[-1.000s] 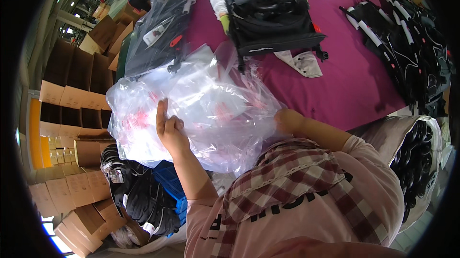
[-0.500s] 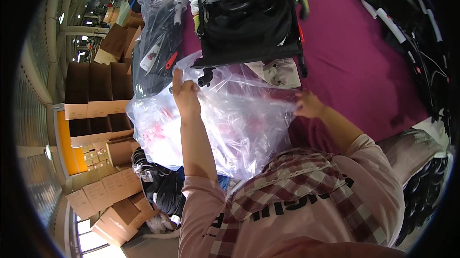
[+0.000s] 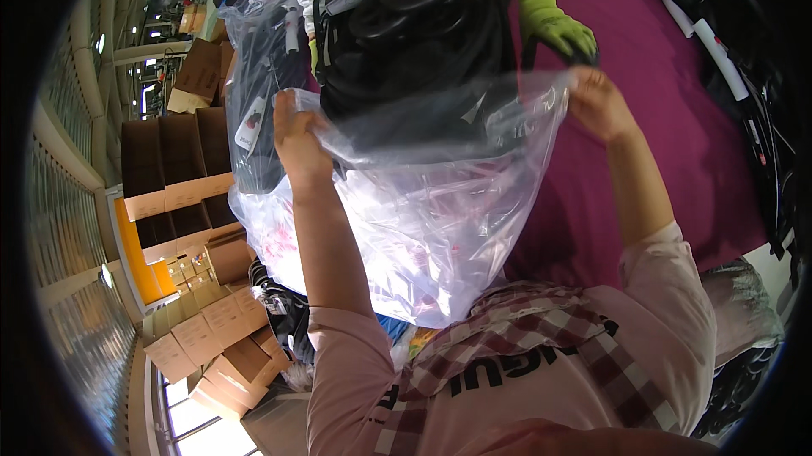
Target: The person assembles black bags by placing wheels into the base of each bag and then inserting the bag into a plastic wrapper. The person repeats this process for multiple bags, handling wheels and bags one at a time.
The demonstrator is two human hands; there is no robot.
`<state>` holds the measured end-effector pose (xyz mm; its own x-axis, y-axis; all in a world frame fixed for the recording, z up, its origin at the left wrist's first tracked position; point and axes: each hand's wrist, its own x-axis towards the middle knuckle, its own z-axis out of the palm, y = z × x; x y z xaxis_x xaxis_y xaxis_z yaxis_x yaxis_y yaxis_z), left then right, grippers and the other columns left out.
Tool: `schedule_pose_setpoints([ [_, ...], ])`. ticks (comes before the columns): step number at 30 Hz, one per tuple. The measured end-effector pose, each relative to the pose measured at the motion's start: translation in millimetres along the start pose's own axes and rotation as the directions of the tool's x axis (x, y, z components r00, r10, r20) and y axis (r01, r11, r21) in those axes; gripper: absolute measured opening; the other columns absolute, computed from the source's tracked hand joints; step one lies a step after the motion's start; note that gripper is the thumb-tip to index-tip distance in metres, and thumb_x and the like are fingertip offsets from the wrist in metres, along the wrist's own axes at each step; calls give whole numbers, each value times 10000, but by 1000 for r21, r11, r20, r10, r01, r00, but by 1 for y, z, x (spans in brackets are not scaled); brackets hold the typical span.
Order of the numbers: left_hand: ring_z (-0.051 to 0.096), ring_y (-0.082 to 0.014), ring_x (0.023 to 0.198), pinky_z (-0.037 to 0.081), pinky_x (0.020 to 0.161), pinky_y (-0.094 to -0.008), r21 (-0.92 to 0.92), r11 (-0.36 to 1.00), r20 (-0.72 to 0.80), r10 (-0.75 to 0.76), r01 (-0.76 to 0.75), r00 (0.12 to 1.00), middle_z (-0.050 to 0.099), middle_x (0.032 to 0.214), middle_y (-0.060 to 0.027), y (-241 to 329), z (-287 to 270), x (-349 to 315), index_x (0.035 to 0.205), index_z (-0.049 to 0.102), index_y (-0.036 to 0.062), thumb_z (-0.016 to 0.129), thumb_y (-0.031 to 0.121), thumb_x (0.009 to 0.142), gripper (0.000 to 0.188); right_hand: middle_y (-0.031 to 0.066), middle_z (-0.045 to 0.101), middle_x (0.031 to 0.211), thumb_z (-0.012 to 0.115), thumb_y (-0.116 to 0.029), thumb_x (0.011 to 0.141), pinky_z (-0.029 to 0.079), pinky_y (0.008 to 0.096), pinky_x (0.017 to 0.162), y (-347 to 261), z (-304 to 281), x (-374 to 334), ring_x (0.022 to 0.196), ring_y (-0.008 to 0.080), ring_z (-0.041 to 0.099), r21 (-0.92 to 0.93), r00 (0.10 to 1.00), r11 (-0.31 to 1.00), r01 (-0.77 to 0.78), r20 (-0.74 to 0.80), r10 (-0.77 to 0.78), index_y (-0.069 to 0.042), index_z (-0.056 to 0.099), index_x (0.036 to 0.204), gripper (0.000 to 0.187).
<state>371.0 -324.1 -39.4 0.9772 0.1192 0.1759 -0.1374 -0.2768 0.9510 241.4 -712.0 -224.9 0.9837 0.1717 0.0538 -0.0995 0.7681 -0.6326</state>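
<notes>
A large clear plastic bag (image 3: 414, 240) is stretched between my hands, its far edge over the near end of a folded black stroller (image 3: 414, 41) with wheels on top. My left hand (image 3: 300, 139) is closed on the bag's left edge. On the other side, my right hand (image 3: 599, 105) pinches the right corner of the opening. Just beyond it is a co-worker's hand in a green glove (image 3: 554, 23), beside the stroller; their other glove is mostly hidden at the stroller's left side. The near end of the stroller shows through the film.
A purple cloth (image 3: 626, 194) covers the table. Another dark item in clear plastic (image 3: 254, 130) lies at the left. Black frames with white wrapped tubes (image 3: 719, 58) lie at the right. Open cardboard boxes (image 3: 173, 160) are stacked left of the table.
My right hand has moved up and to the right, spreading the bag's mouth over the stroller's near end. My left hand has shifted slightly left. The co-worker's right-side glove has moved nearer my right hand.
</notes>
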Motion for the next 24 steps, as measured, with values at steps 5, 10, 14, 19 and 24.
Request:
schedule_pose_setpoints([
  [5,606,-303,1008,515,876,-397,-323,918,139,-197,232,970,489,1261,-201,0,31,32,1493,192,-53,489,-16,925,642,17,624,675,577,-264,988,404,270,580,65,-76,19,582,100,482,-750,742,620,-233,-549,-385,-16,608,778,326],
  [10,620,-327,961,520,904,-445,-274,952,76,-121,138,990,457,1245,-238,23,63,32,1513,73,-71,478,-59,889,743,-8,615,765,610,-171,944,410,278,594,152,-26,-74,660,77,479,-376,853,898,-230,-522,-1,-11,653,887,175],
  [14,630,-334,1003,517,912,-437,-261,963,62,-54,69,997,276,1450,-269,33,60,28,1504,69,-92,466,-49,899,725,31,697,895,663,-69,870,526,292,732,156,4,-107,855,140,653,-286,831,780,-556,-173,529,-21,678,1017,156],
  [19,618,-352,1086,508,928,-410,-183,978,159,-73,102,985,319,1410,-291,61,63,10,1492,114,-110,451,-31,920,669,52,692,922,707,-11,812,550,326,729,121,-64,-35,858,147,659,-445,967,859,-252,-80,242,-32,656,1111,304],
  [24,611,-345,1115,496,918,-378,-193,972,109,-111,130,988,473,1263,-277,60,34,-1,1480,164,-123,432,-5,936,617,96,613,1225,657,-8,836,552,397,855,71,-1,-58,1059,210,624,-216,901,876,-430,-42,432,-67,476,1393,589],
])
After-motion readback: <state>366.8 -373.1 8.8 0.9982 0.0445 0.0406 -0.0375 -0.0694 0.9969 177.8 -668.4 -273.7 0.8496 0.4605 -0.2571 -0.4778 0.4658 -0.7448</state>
